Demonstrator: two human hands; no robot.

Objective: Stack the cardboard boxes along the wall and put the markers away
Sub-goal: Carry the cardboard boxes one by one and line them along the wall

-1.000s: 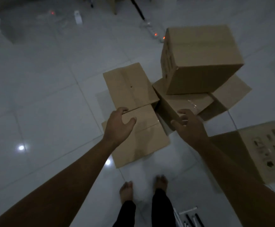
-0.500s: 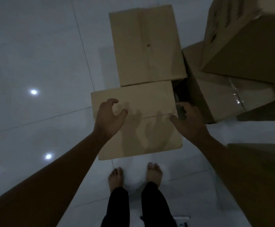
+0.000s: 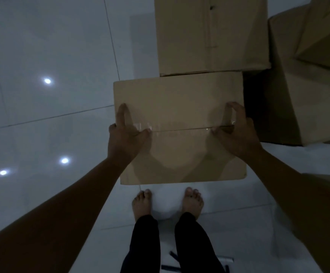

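Observation:
A closed cardboard box (image 3: pixel 179 154) with a taped seam lies on the white tile floor just ahead of my bare feet. My left hand (image 3: pixel 126 134) grips its left edge, thumb on top by the seam and fingers reaching over the side. My right hand (image 3: pixel 236 133) grips the right edge the same way. A second box (image 3: pixel 209 36) sits directly behind it, touching. Several markers (image 3: pixel 172 267), dark and white, lie on the floor behind my feet, partly hidden by my legs.
Two more boxes stand at the right, a large one (image 3: pixel 297 99) on the floor and another (image 3: pixel 329 36) on top of it. Open tile floor (image 3: pixel 52 115) with lamp reflections stretches to the left.
I have stepped closer to the boxes. Both hands moved outward from the top of the near box to its left and right edges and took hold of it.

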